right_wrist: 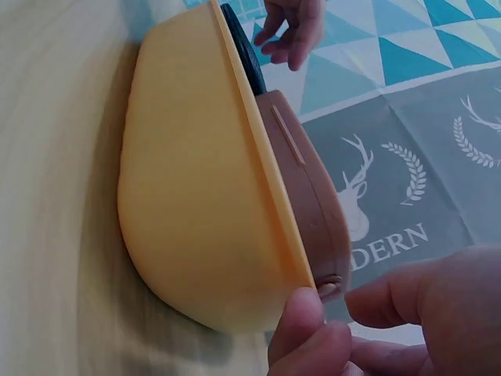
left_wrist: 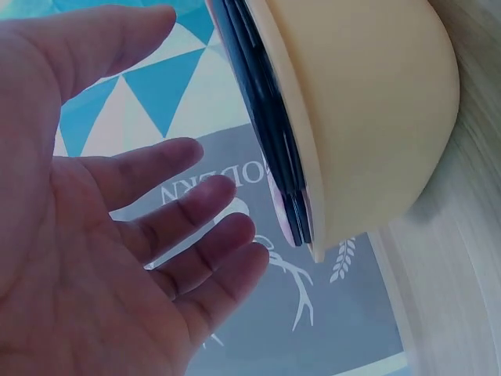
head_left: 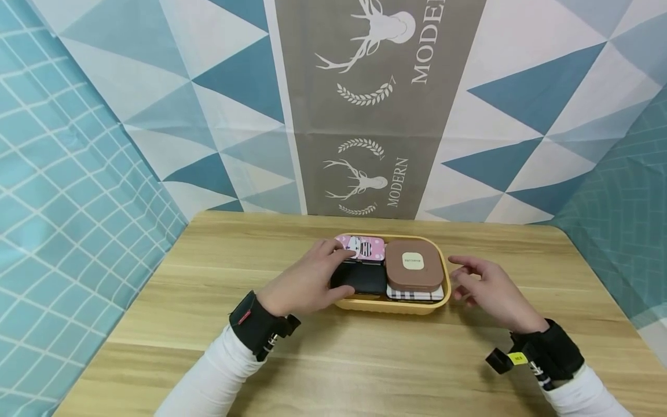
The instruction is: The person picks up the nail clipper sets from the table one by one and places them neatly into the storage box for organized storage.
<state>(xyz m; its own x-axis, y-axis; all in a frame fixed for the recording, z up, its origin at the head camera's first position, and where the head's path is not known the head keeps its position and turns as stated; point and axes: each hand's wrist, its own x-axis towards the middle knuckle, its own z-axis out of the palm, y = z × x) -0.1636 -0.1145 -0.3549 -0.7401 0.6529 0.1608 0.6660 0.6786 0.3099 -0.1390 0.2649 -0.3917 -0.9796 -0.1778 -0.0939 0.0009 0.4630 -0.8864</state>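
A yellow oval basket (head_left: 411, 307) stands on the wooden table, holding several flat cases. On its left side lie a pink case with a cartoon print (head_left: 372, 248) and a black case (head_left: 362, 279). The right side has a brown square case (head_left: 424, 267) with a cream label, lying over a white checked case (head_left: 415, 293). My left hand (head_left: 310, 277) hovers over the basket's left end, fingers spread and gripping nothing; the left wrist view shows its palm (left_wrist: 94, 251) apart from the basket. My right hand (head_left: 492, 289), loosely curled and holding nothing, is beside the right rim.
The wooden table (head_left: 333, 365) ends at a back wall covered with patterned cloth (head_left: 365, 121). Blue tiled-pattern cloth (head_left: 73, 191) hangs on the left side, and teal brick-pattern cloth (head_left: 625, 202) on the right. Each wrist wears a black strap.
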